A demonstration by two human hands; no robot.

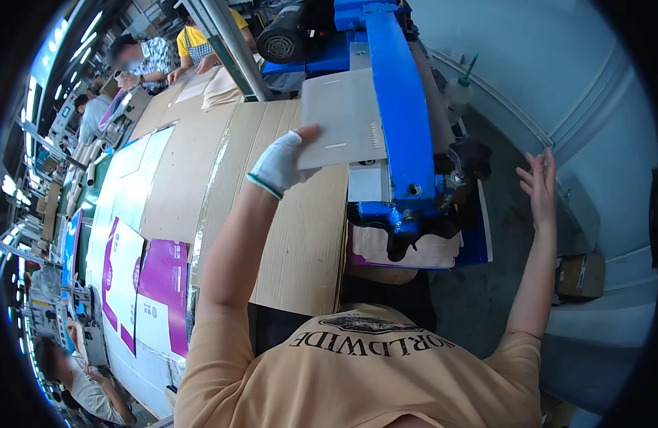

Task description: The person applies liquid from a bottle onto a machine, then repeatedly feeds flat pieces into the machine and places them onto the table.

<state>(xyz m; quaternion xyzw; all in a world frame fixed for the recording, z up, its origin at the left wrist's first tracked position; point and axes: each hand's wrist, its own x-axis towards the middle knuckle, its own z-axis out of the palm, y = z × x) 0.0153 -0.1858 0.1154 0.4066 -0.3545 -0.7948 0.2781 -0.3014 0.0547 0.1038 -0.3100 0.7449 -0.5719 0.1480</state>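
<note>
Head view: my white-gloved left grip (283,161) is clamped on the translucent sheet (342,114).
Translucent sheet: over the cardboard-covered counter (297,242), beside the blue machine arm (402,100).
Right grip (540,184): my fingers parted, well apart from it.

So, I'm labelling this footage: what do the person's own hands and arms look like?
The left hand wears a white glove with a green-edged cuff, its thumb uncovered; the right hand is ungloved. Both forearms are bare below short tan sleeves.
</note>
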